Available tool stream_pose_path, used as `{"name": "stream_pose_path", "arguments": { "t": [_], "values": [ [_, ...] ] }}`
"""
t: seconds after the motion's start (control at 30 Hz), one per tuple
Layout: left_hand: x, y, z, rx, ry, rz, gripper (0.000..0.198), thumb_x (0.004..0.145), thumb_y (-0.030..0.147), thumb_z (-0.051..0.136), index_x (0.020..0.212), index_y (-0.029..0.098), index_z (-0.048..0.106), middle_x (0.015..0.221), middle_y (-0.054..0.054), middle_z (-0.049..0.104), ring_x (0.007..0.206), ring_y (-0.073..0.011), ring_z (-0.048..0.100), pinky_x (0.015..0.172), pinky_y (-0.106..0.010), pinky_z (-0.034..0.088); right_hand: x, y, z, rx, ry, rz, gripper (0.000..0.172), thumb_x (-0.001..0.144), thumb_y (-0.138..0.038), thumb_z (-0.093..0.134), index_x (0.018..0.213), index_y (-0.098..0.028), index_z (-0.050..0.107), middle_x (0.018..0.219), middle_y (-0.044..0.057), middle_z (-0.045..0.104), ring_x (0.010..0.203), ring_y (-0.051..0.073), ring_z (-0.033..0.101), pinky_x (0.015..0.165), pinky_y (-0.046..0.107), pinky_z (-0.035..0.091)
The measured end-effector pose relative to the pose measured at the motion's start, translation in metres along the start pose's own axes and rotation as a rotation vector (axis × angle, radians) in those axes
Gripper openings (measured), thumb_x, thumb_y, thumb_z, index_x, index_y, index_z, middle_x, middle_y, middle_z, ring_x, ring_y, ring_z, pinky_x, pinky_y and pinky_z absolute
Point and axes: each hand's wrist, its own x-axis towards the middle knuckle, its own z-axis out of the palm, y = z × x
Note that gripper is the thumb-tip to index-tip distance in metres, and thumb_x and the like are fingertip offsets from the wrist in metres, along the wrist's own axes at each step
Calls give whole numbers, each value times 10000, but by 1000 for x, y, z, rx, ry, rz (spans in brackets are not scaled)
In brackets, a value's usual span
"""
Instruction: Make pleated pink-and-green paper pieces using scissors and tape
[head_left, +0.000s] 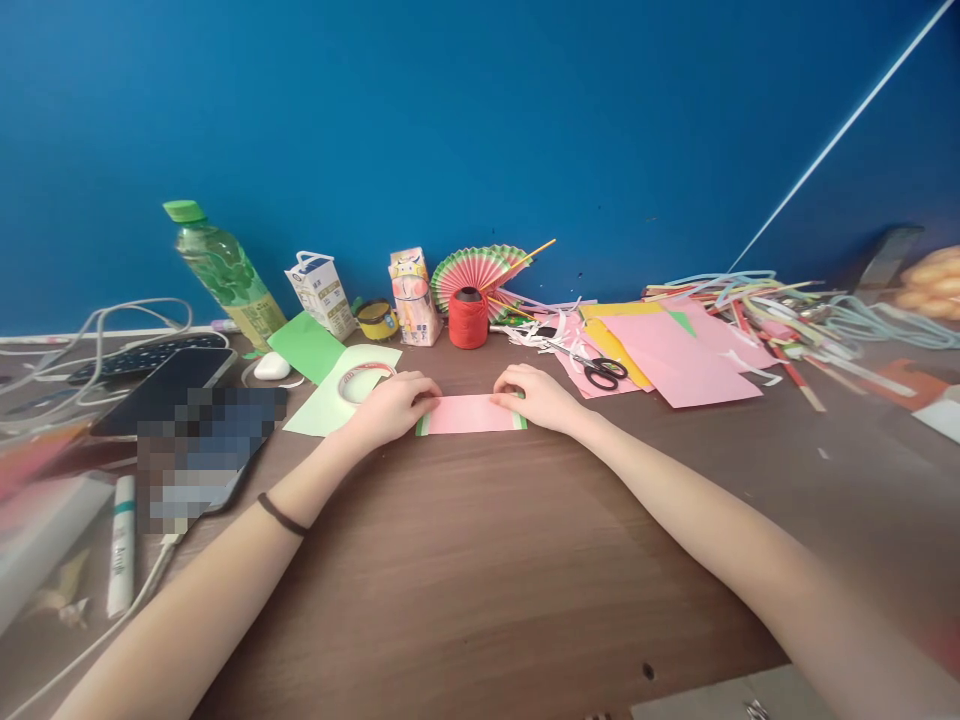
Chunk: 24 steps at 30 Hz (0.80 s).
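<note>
A short pink paper strip (471,414) with green and white bands at both ends lies on the brown table. My left hand (394,408) pinches its left end, fingers curled at the top corner. At the opposite end, my right hand (541,398) grips the upper right corner between thumb and fingers. Some of the fingertips are hidden. Just beyond the strip stands a spool of red thread (468,322), in front of a pleated pink and green paper fan (469,268). Beside my left hand, a roll of tape (367,368) rests on pale green paper (311,410).
Black-handled scissors (604,373) lie by pink sheets (679,350) on the right, near a pile of paper strips (787,320). Leftward are a phone (247,435), a marker (121,545), a tilted bottle (225,265) and cables. Two cartons stand near the blue wall (480,120).
</note>
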Motion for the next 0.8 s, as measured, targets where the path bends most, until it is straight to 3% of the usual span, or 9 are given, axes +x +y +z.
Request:
{"name": "stream_pose_path", "arguments": {
  "t": [0.1,0.37,0.8],
  "values": [
    [-1,4,0,-33,-14,-34,212,811,295,426,822,177,601,832,-43,589,788,-175,547,739,-302,424,0,-2,1,-5,-11,31,185,766,-349,578,698,-178,554,702,-1,518,746,145,470,680,254,350],
    [0,-2,4,-160,-61,-82,174,794,302,464,803,177,584,802,-19,581,690,-138,540,658,-263,430,1,-1,-1,76,-57,38,128,742,-256,590,667,-159,551,673,-16,512,685,116,468,622,229,330],
    [-2,1,-3,-9,-61,16,169,781,231,443,863,177,581,874,-38,603,777,-159,543,727,-283,430,-1,3,-22,118,-155,58,159,740,-248,571,828,-160,671,856,41,655,747,139,564,678,260,422]
  ]
}}
